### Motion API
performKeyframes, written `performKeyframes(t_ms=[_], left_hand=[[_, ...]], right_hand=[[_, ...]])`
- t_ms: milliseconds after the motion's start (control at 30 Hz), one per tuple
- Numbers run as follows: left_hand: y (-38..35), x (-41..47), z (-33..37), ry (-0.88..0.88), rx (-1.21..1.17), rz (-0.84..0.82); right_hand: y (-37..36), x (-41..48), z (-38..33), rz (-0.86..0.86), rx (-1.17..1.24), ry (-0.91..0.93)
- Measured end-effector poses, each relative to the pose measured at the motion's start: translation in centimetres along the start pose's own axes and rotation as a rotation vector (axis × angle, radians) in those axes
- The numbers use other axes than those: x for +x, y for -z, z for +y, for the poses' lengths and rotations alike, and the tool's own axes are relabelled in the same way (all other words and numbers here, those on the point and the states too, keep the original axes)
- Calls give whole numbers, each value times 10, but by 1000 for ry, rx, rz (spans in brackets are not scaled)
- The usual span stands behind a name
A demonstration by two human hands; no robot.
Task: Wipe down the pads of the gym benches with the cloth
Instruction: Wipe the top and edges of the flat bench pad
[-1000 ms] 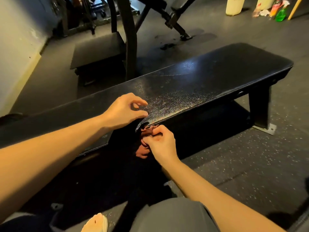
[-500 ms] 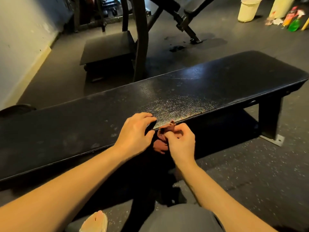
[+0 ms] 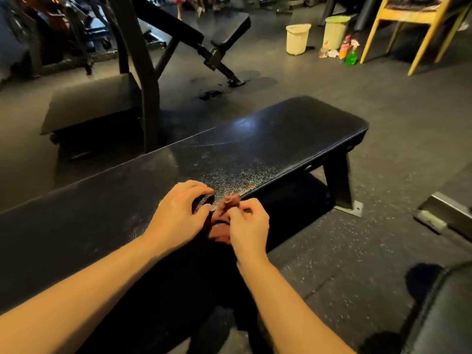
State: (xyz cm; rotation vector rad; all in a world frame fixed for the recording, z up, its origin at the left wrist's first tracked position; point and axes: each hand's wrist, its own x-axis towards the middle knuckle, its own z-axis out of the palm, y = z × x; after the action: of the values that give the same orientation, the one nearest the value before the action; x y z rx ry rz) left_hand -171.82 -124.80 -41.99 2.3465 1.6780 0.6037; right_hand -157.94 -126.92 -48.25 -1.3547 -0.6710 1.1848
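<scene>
Pinching the reddish-brown cloth (image 3: pixel 231 201) at the near edge of the cracked, glossy flat bench pad (image 3: pixel 281 139), the right hand (image 3: pixel 249 226) bunches it; the left hand (image 3: pixel 178 215) curls just beside (grip unclear). Speckled rubber floor (image 3: pixel 357 264); buckets (image 3: pixel 297 39) at one o'clock, yellow chair (image 3: pixel 408 14) at two.

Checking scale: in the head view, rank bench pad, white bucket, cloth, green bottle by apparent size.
1. bench pad
2. white bucket and cloth: alike, cloth partly hidden
3. green bottle

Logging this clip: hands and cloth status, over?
Right hand pinching cloth at near edge of pad. Left hand curled beside it, grip unclear. Nothing else on pad.
</scene>
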Motion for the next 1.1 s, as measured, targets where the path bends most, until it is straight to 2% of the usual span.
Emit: performKeyframes(t_ms=[100,167,267,400,500,600,700,833,967,1100], left_hand=[[-15,21,17,-101,25,-67],[-26,40,30,-135,31,-81],[-41,73,46,-154,10,-35],[-57,125,62,-223,5,-73],[-66,155,64,-319,74,-177],[-73,154,60,-400,217,-261],[-75,154,61,-375,268,-303],[-69,161,73,-367,336,-351],[-67,159,79,-336,380,-363],[-70,154,82,-273,332,-367]], right_hand=[[48,49,-28,314,145,78],[69,71,-42,374,216,131],[64,78,-37,356,217,126],[38,46,-10,214,291,31],[49,51,-15,257,247,24],[82,86,-49,407,237,69],[107,122,-87,529,75,81],[133,149,-109,572,28,-51],[152,165,-114,498,49,-178],[165,174,-103,424,-9,-142]])
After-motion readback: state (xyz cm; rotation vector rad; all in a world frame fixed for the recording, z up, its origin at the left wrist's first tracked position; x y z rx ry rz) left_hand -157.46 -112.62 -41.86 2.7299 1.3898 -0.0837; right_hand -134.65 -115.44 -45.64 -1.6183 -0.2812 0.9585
